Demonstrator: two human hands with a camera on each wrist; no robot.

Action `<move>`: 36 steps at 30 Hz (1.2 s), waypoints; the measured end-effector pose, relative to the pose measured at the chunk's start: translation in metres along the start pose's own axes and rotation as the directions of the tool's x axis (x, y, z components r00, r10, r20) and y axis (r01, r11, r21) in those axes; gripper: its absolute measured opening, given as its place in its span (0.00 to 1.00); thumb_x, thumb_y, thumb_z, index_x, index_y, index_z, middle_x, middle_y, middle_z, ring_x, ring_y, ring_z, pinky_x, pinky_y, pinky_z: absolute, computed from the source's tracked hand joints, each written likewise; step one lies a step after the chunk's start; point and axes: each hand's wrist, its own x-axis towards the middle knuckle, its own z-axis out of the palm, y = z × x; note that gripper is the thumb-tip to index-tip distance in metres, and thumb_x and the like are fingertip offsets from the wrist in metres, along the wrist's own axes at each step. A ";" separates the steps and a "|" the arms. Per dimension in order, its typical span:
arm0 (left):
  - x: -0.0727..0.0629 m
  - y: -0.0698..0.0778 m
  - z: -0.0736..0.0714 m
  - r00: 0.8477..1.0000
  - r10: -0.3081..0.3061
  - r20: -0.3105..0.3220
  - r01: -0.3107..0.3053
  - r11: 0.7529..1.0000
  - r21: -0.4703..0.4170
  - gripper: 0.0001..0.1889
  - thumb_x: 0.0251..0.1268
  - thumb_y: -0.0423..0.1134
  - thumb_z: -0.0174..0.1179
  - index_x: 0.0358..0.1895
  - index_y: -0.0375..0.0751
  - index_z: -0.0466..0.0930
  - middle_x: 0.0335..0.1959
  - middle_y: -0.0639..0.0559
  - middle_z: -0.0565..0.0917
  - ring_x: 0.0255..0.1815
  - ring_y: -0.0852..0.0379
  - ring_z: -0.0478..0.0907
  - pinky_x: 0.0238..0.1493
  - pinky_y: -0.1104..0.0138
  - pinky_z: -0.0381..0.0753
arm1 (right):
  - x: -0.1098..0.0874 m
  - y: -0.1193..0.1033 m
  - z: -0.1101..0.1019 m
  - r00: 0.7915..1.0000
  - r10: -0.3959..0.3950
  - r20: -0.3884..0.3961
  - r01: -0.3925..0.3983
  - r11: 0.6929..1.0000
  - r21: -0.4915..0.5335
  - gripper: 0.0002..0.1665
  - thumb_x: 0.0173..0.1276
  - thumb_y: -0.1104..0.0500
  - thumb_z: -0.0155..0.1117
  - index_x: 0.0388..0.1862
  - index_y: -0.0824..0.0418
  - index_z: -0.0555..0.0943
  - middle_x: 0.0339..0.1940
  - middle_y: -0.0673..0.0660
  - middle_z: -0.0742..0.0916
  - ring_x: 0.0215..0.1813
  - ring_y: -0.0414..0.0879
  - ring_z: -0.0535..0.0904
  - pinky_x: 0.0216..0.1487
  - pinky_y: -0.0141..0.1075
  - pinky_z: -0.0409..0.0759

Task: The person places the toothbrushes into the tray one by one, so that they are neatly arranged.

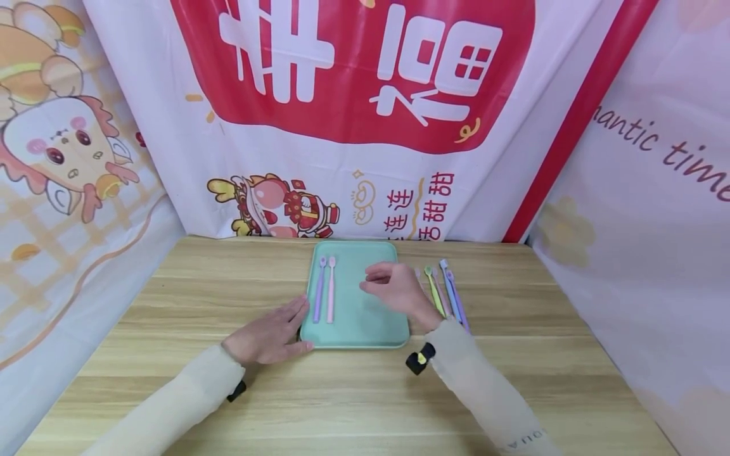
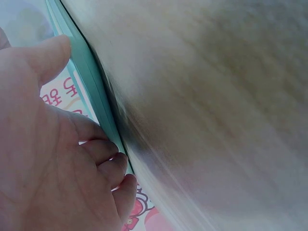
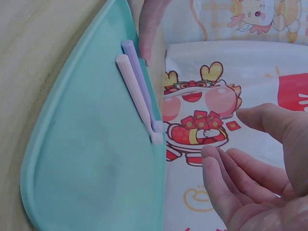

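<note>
On the mint-green tray (image 1: 365,332) lie a purple toothbrush (image 1: 319,297) and a pink toothbrush (image 1: 331,297), side by side near its left edge with heads toward the back. My left hand (image 1: 270,334) touches the tray's left rim, its thumb at the front corner; the left wrist view shows the fingers (image 2: 98,150) against the rim. Over the tray's right half hovers my right hand (image 1: 393,288). In the right wrist view its thumb (image 3: 264,119) and fingers are apart, nothing between them.
Right of the tray, partly behind my right wrist, several toothbrushes lie together, among them a green toothbrush (image 1: 434,290), a blue toothbrush (image 1: 448,285) and a purple toothbrush (image 1: 458,301). A printed curtain (image 1: 353,133) hangs behind the wooden table (image 1: 342,405).
</note>
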 end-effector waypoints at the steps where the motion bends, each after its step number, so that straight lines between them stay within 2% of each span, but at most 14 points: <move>1: 0.000 0.000 0.000 1.000 0.003 0.000 -0.003 1.000 0.000 0.48 0.81 0.64 0.51 0.85 0.29 0.48 0.88 0.34 0.46 0.89 0.35 0.48 0.86 0.41 0.56 | -0.003 0.000 -0.007 1.000 0.008 0.012 -0.008 1.000 0.000 0.20 0.69 0.52 0.76 0.57 0.56 0.88 0.50 0.51 0.93 0.53 0.44 0.89 0.54 0.38 0.90; 6: 0.000 0.000 0.001 1.000 0.009 -0.004 -0.009 1.000 0.000 0.48 0.81 0.63 0.52 0.84 0.29 0.48 0.88 0.34 0.47 0.88 0.35 0.49 0.85 0.40 0.57 | -0.014 0.003 -0.044 0.995 0.056 0.077 -0.055 0.998 -0.016 0.22 0.71 0.48 0.74 0.61 0.52 0.87 0.54 0.49 0.92 0.57 0.45 0.87 0.61 0.43 0.87; 12: -0.001 -0.002 0.002 1.000 0.007 -0.010 -0.007 1.000 0.001 0.48 0.81 0.64 0.51 0.85 0.29 0.48 0.88 0.34 0.47 0.89 0.35 0.49 0.85 0.40 0.56 | -0.021 0.013 -0.082 0.992 0.095 0.086 -0.083 0.988 -0.130 0.23 0.74 0.45 0.70 0.64 0.51 0.86 0.58 0.51 0.90 0.61 0.48 0.86 0.66 0.47 0.85; 16: -0.001 -0.002 0.002 1.000 0.012 -0.017 -0.012 1.000 0.009 0.48 0.81 0.64 0.51 0.84 0.28 0.49 0.88 0.34 0.47 0.88 0.35 0.49 0.85 0.40 0.57 | -0.028 0.024 -0.107 0.992 0.088 0.094 -0.066 0.975 -0.214 0.24 0.75 0.45 0.69 0.64 0.52 0.85 0.60 0.53 0.90 0.62 0.51 0.85 0.67 0.49 0.85; 22: -0.002 0.000 0.001 1.000 0.007 -0.013 -0.007 1.000 0.015 0.48 0.80 0.64 0.52 0.84 0.28 0.49 0.88 0.33 0.48 0.88 0.35 0.50 0.85 0.41 0.57 | -0.040 0.041 -0.141 0.990 0.073 0.118 -0.042 0.968 -0.248 0.21 0.75 0.48 0.70 0.61 0.57 0.86 0.60 0.59 0.90 0.61 0.53 0.86 0.63 0.50 0.87; 27: -0.001 0.000 0.002 1.000 -0.004 -0.006 0.004 1.000 0.030 0.49 0.80 0.64 0.52 0.85 0.29 0.48 0.88 0.34 0.48 0.88 0.36 0.50 0.86 0.42 0.57 | -0.048 0.060 -0.161 0.992 0.033 0.125 0.005 0.956 -0.294 0.19 0.75 0.52 0.71 0.58 0.61 0.87 0.54 0.60 0.92 0.56 0.53 0.88 0.59 0.48 0.89; 31: 0.000 -0.002 0.003 1.000 -0.005 -0.008 0.006 1.000 0.028 0.49 0.80 0.64 0.52 0.85 0.30 0.48 0.88 0.35 0.48 0.89 0.36 0.50 0.86 0.43 0.57 | -0.052 0.071 -0.171 0.992 -0.005 0.124 0.047 0.938 -0.344 0.19 0.74 0.55 0.72 0.57 0.65 0.87 0.52 0.62 0.92 0.55 0.54 0.89 0.58 0.51 0.89; 36: -0.001 -0.001 0.004 1.000 -0.012 -0.010 0.012 1.000 0.025 0.48 0.80 0.64 0.52 0.85 0.30 0.48 0.88 0.35 0.48 0.89 0.37 0.50 0.86 0.43 0.57 | -0.052 0.088 -0.176 0.992 0.022 0.127 0.021 0.945 -0.327 0.17 0.71 0.58 0.75 0.55 0.64 0.87 0.50 0.61 0.93 0.52 0.53 0.90 0.55 0.47 0.91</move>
